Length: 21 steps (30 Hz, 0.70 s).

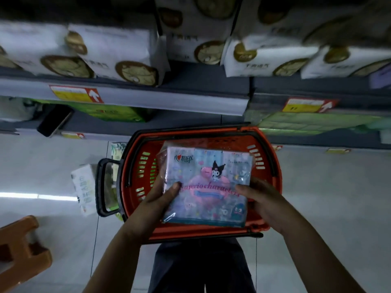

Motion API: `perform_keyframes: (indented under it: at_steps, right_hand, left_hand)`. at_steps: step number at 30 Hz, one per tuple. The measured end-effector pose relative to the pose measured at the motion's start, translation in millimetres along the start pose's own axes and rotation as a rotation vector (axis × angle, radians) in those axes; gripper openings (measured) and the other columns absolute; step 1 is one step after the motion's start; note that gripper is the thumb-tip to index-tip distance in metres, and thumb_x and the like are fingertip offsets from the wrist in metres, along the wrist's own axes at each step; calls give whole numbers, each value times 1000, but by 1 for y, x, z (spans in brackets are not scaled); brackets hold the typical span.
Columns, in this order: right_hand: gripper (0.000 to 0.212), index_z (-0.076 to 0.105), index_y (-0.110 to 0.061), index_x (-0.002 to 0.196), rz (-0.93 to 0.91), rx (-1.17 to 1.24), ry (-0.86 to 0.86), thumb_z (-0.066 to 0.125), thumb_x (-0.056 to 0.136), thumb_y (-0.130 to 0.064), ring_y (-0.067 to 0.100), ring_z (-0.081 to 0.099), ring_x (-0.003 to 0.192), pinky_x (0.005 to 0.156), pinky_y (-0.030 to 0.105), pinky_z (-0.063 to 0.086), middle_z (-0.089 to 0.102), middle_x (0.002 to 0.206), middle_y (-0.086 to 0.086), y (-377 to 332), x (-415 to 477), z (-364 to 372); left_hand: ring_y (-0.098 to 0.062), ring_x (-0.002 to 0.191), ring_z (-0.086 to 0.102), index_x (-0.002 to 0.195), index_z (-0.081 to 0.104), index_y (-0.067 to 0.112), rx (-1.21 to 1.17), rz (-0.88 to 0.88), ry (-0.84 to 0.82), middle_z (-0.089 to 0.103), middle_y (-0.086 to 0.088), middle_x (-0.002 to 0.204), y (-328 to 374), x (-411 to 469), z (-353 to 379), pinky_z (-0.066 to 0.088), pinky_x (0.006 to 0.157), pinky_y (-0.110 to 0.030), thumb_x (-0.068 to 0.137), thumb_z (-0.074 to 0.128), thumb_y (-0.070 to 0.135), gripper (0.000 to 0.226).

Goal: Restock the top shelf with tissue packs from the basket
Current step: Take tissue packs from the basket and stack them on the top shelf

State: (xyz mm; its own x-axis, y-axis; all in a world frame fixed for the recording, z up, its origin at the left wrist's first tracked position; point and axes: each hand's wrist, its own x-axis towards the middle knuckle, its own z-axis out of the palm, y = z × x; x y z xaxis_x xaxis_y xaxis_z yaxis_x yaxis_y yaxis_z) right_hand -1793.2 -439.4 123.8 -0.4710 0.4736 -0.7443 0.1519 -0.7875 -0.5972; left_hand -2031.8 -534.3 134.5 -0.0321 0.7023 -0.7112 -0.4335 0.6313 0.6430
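now tissue pack (206, 185) gripped between both hands, above basket (135, 166).

Left hand (157, 200), right hand (263, 199): firm grip.

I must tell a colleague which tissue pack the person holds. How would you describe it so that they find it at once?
Find the red basket below the shelves. Just above it, the left hand and right hand grip one tissue pack by its sides. Unlike the white shelf packs with gold circles, it is pastel with cartoon characters.
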Motion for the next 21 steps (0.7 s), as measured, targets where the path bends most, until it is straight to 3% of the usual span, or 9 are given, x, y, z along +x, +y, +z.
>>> perform_keyframes:
  at_steps: [2, 4, 9, 12, 15, 18, 21]
  right_hand:
    - [58, 62, -20, 121, -13, 19, 40, 79, 69, -37, 24, 64, 111, 94, 45, 48, 68, 119, 4, -6, -13, 5]
    - [76, 61, -21, 122, -11, 41, 66, 86, 55, -49, 25, 64, 112, 97, 48, 46, 68, 120, 3, -9, -26, 9]
    - [84, 57, -24, 127, -20, 77, 72, 86, 53, -53, 24, 63, 113, 100, 51, 45, 66, 123, 2, -17, -62, 25]
    - [82, 59, -25, 124, -35, 29, 68, 84, 53, -57, 24, 64, 111, 94, 46, 49, 67, 120, 2, -30, -88, 35]
    - [76, 61, -21, 121, -78, 3, 86, 82, 56, -53, 24, 68, 103, 73, 29, 54, 70, 115, 5, -49, -117, 43]
    - [72, 62, -21, 121, -124, -9, 136, 79, 60, -54, 26, 68, 101, 69, 25, 53, 70, 113, 6, -71, -148, 49]
    - [41, 65, -18, 114, -191, 24, 127, 71, 77, -34, 24, 70, 95, 70, 27, 55, 73, 106, 5, -97, -182, 53]
  left_hand:
    - [-10, 105, 67, 139, 43, 34, 31, 22, -2, 69, 13, 117, 14, -10, 5, 56, 73, -23, 89, 53, 22, 53]
    - [-14, 104, 68, 138, 43, 38, 49, -2, -20, 69, 10, 117, 23, -20, 9, 58, 74, -28, 90, 54, 24, 51]
    - [-18, 119, 60, 138, 42, 42, 136, -1, -38, 62, 7, 130, 48, -61, 21, 53, 93, -39, 88, 58, 32, 54]
    - [-17, 119, 60, 139, 42, 42, 175, -3, -53, 61, 6, 132, 62, -89, 23, 54, 91, -37, 82, 68, 45, 62]
    - [-19, 118, 61, 137, 43, 45, 193, -1, -62, 62, 4, 130, 78, -113, 34, 55, 91, -41, 72, 70, 50, 70]
    - [-21, 113, 64, 135, 46, 41, 166, 52, -35, 63, 0, 129, 98, -140, 57, 57, 86, -41, 85, 69, 40, 55]
    - [-16, 108, 66, 118, 51, 62, 144, 131, -9, 66, 11, 121, 117, -172, 88, 57, 80, -40, 86, 58, 25, 50]
